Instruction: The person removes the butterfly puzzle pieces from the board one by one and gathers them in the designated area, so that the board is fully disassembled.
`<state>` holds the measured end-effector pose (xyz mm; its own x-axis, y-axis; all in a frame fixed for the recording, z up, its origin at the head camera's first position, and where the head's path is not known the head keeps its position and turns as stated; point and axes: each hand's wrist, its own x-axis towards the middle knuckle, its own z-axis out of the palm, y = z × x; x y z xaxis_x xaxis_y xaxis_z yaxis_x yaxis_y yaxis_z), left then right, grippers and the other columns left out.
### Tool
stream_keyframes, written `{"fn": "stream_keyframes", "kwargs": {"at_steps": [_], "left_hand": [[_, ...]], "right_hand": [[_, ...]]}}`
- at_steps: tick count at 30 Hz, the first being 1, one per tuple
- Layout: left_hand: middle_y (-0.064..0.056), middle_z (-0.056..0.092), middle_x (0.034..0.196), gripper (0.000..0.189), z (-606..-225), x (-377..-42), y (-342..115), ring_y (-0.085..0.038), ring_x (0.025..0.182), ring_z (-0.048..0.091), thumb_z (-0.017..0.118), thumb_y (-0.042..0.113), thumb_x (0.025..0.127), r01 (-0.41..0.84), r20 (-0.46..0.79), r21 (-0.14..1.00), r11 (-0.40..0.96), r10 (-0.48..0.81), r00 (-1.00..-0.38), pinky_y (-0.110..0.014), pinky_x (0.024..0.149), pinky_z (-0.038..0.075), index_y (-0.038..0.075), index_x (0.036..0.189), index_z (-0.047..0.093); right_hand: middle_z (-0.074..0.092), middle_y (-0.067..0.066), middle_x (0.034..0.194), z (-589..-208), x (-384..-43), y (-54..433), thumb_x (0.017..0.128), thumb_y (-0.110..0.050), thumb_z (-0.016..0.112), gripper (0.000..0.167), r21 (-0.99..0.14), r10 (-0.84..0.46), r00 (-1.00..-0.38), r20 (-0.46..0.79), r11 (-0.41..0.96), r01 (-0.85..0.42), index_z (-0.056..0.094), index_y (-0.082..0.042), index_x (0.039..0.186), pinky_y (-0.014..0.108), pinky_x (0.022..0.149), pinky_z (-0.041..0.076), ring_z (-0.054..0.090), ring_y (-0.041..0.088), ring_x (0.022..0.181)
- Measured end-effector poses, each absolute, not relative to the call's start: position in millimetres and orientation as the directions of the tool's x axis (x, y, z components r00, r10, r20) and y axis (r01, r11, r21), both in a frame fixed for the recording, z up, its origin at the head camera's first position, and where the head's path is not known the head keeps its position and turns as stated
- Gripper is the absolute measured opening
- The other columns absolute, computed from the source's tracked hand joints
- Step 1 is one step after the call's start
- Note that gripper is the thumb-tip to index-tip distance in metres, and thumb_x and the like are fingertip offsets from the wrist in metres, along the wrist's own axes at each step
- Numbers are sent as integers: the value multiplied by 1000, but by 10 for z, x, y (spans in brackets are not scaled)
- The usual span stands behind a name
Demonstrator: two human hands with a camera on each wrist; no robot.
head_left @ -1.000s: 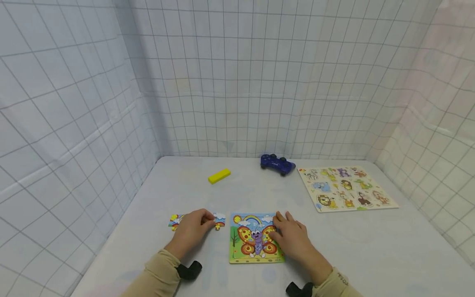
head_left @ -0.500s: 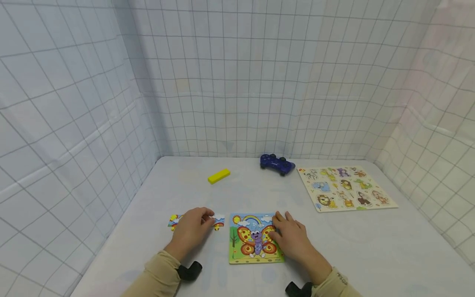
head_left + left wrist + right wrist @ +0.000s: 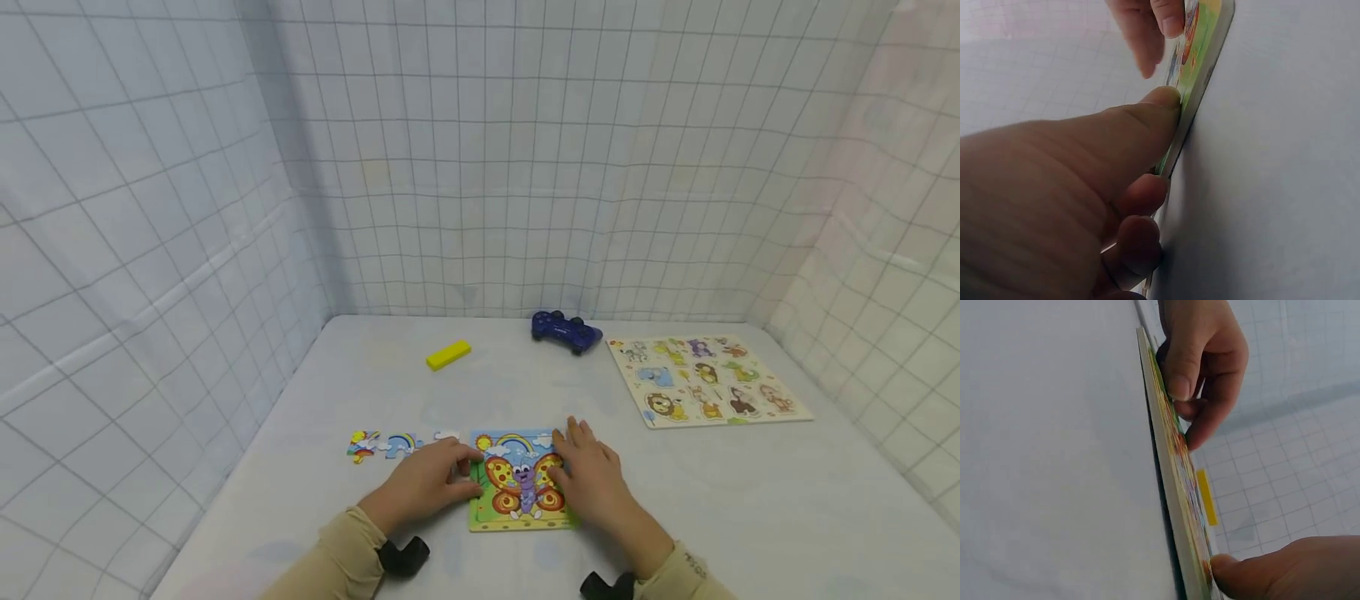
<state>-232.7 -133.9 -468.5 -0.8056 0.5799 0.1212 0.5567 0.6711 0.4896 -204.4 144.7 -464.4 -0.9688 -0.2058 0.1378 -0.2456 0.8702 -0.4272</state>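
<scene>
A square butterfly jigsaw puzzle [image 3: 517, 512] lies flat on the white table. My left hand [image 3: 429, 483] reaches its left side, thumb and forefinger apart, tips on the border. In the left wrist view the thumb [image 3: 1163, 103] presses on the puzzle's edge, with the other fingers bent below. My right hand [image 3: 596, 475] rests along the puzzle's right side, fingers stretched forward and thumb over the picture. Beyond the left hand lie a sun puzzle piece [image 3: 362, 444] and a rainbow puzzle piece [image 3: 401, 446]. A cloud puzzle piece [image 3: 447, 436] is partly hidden behind that hand.
Further back lie a yellow block [image 3: 448, 355] and a dark blue game controller [image 3: 566, 331]. At the right is an animal puzzle board [image 3: 712, 382]. White gridded cloth [image 3: 465, 167] walls the table at the back and sides.
My left hand has moved right, off the loose pieces and onto the puzzle's left border, uncovering the rainbow piece. The right hand stays at the puzzle's right side. The head view has shifted slightly.
</scene>
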Motion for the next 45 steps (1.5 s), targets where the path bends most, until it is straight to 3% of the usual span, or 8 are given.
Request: {"fn": "stream_keyframes", "kwargs": {"at_steps": [4, 8, 15, 31, 45], "left_hand": [[14, 56, 91, 39, -4701, -2327, -1323, -2, 75, 48, 78, 43, 91, 554, 122, 494, 670, 578, -807, -22, 68, 42, 19, 121, 72], [13, 56, 91, 37, -4697, -2325, -1311, -2, 76, 48, 79, 40, 91, 555, 131, 494, 669, 573, -809, -23, 69, 43, 18, 119, 72], [12, 57, 92, 34, -4671, -2307, -1317, -2, 75, 48, 80, 36, 91, 527, 128, 531, 664, 552, -824, -23, 70, 42, 19, 118, 70], [10, 55, 92, 36, -4666, -2322, -1283, -5, 79, 49, 82, 40, 88, 483, 88, 550, 681, 528, -844, -25, 71, 43, 19, 113, 67], [10, 60, 99, 35, -4682, -2330, -1267, -4, 87, 54, 81, 34, 89, 554, 159, 518, 652, 562, -811, -27, 78, 48, 17, 114, 65]], "right_hand": [[61, 13, 138, -4659, -1978, 1397, 92, -31, 78, 51, -404, -351, -888, 296, 797, -449, 67, -7, 135, 59, 102, 41, 53, 34, 132], [63, 4, 122, -4680, -1932, 1339, 90, -43, 79, 48, -343, -506, -802, 318, 727, -595, 74, -11, 125, 51, 90, 48, 57, 24, 114], [61, 5, 127, -4694, -1924, 1299, 92, -50, 74, 55, -306, -534, -814, 228, 755, -580, 72, -10, 130, 46, 87, 46, 52, 23, 115], [60, 6, 128, -4676, -1917, 1298, 94, -47, 73, 52, -306, -546, -809, 219, 748, -588, 70, -14, 134, 39, 81, 40, 44, 19, 105], [58, 5, 131, -4671, -1921, 1309, 95, -49, 71, 51, -299, -553, -809, 200, 752, -587, 70, -17, 135, 42, 83, 41, 45, 21, 110]]}}
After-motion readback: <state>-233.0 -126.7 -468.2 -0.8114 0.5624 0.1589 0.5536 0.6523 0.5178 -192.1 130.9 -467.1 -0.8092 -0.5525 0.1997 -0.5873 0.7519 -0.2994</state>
